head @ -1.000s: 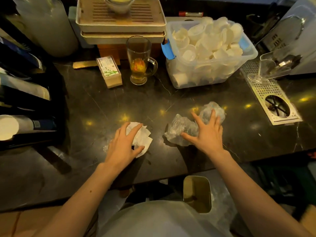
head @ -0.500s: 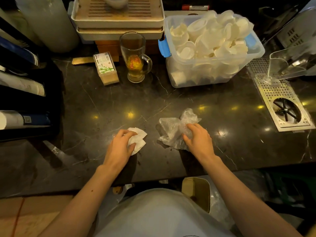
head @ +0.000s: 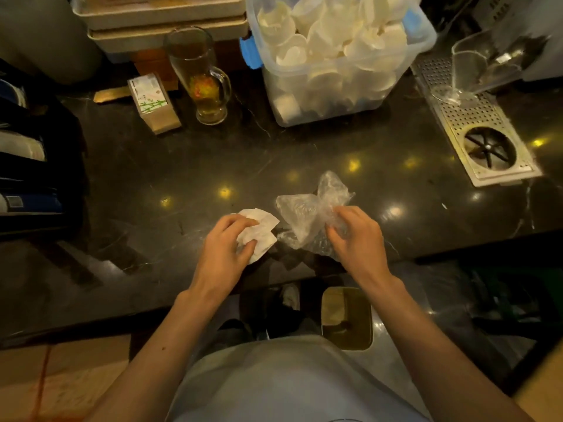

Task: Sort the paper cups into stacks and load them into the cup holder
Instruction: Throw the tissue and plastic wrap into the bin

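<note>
Sorting hasn't started, as far as the view shows. The paper cups point(head: 335, 35) lie loose and jumbled, many on their sides, heaped above the rim of the clear plastic bin point(head: 274, 95) at the back of the dark counter point(head: 304, 153), right of centre. No neat stack is visible on the counter.

Both hands are busy w/ rubbish near the front edge, not w/ cups. The left hand point(head: 225, 248) has fingers and thumb curled round a crumpled white paper point(head: 259, 233), pinching it against the palm. The right hand point(head: 356, 236) grips a wad of clear plastic wrap point(head: 307, 214), fingers bent into it, w/ part of the wrap sticking up beyond the knuckles. Paper and wrap sit just beside each other, approx. touching.

A small waste bin point(head: 347, 318) stands on the floor below the counter edge, between the arms, so I'd judge this is clearing the work area before the real job.

The dark rack point(head: 21, 147) at far left, w/ pale tubes lying across it, may be the cup holder, but it's too dim and cropped to tell.

Also there: a glass mug point(head: 201, 77) of tea and a small box point(head: 152, 102) left of the bin, and a metal drip tray point(head: 484, 144) at right.

Left to do: basically everything, i.e. nest the cups into stacks and load them.
</note>
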The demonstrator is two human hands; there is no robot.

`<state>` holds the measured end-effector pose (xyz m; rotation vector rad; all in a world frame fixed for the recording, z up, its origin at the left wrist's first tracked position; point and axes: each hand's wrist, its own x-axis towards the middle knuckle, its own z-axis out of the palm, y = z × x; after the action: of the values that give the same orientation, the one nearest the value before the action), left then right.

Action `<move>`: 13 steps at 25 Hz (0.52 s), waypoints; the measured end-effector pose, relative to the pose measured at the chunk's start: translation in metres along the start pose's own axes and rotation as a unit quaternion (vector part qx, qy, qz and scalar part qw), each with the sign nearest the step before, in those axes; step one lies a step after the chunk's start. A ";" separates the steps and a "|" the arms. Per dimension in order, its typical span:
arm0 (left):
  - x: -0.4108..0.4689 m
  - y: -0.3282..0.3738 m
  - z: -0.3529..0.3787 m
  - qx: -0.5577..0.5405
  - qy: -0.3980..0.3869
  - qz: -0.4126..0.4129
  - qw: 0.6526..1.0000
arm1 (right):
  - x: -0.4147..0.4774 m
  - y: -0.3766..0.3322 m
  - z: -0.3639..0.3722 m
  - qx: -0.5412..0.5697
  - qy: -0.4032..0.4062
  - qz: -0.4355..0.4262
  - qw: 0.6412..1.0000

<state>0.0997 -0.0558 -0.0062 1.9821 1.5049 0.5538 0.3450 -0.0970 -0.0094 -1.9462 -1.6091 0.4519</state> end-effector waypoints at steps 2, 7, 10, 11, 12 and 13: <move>-0.013 0.010 0.002 -0.006 -0.014 0.038 0.999 | -0.027 0.002 -0.012 -0.005 0.028 0.020 0.999; -0.052 0.020 0.011 -0.031 -0.058 0.121 0.990 | -0.116 -0.002 -0.029 -0.030 0.092 0.105 0.990; -0.084 0.018 0.022 -0.048 -0.100 0.152 0.982 | -0.180 -0.005 -0.030 -0.043 0.110 0.171 0.978; -0.095 0.017 0.028 -0.046 -0.115 0.158 0.980 | -0.201 -0.005 -0.030 -0.049 0.112 0.188 0.975; -0.107 0.017 0.032 -0.044 -0.126 0.156 0.979 | -0.222 -0.004 -0.031 -0.055 0.110 0.201 0.972; -0.119 0.018 0.038 -0.045 -0.138 0.156 0.977 | -0.243 -0.003 -0.034 -0.062 0.107 0.216 0.969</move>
<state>0.1036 -0.1815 -0.0198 2.1371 0.9921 0.4395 0.3090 -0.3396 -0.0039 -2.3595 -1.1000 0.2978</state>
